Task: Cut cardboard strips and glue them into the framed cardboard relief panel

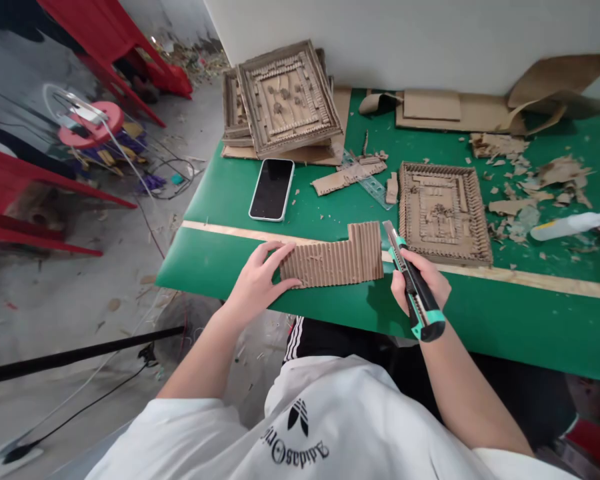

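And there on the surface [210,260], left of the framed panel [445,213], lay the corrugated piece [330,263], the left hand [257,277] clamped on its end, apparently steadying it, while the right hand [434,280], near that panel, gripped the cutter [421,297], seemingly for control.

Stretches both arms [205,353] forward, with the bare forearms [473,383] slanting inward. Grips with the left hand [257,277], with the thumb [285,286] and the forefinger [280,255] spread apart and pointing to the right. Curls also the right hand [430,277] into a closed grip, well apart from the left.
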The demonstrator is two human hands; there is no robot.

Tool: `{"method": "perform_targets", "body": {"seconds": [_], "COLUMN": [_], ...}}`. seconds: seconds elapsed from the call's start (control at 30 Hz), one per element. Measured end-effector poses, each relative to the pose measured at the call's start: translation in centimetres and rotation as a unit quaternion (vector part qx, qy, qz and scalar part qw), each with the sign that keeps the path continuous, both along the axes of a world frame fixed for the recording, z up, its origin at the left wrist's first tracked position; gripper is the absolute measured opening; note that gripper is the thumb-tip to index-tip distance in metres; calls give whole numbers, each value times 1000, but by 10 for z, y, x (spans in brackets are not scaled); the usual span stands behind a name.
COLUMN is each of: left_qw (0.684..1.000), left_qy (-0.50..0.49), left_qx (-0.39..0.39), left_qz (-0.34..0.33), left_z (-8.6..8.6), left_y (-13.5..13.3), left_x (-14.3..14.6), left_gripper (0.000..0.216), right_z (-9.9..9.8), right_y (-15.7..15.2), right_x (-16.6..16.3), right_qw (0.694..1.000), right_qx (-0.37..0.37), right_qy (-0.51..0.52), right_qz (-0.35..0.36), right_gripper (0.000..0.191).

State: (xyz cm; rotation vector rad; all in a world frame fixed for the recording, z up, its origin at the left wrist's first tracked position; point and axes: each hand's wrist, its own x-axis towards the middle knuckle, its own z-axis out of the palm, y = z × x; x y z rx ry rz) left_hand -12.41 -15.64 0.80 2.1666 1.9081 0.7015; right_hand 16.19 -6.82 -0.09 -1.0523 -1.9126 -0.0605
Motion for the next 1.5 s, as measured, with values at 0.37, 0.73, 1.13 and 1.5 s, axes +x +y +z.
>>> {"method": "perform_targets", "body": {"seconds": [0.37, 0.73, 1.13, 1.5], "left_qw": [983, 862, 786, 827], "left_qy": [-175, -413, -535, -418], "left_qx": [0, 87, -106, 191], "left_qz": [62, 280, 293, 324], "left_z": [-6, 14, 3, 27], "left_y": [2, 15, 26, 25], "left_x": [3, 0, 6, 13], "left_gripper": [47, 46, 54, 37], "right_z": [4, 4, 1, 2], "right_y": [-9, -8, -7, -8], "right_x": [1, 4, 6, 7], "right_qw": [998, 995, 993, 992], "right_qx": [-36, -69, -72, -92], "right_qy": [41, 69, 88, 83], "right_qz": [-2, 2, 2, -9], "right_gripper": [28, 29, 29, 29]}}
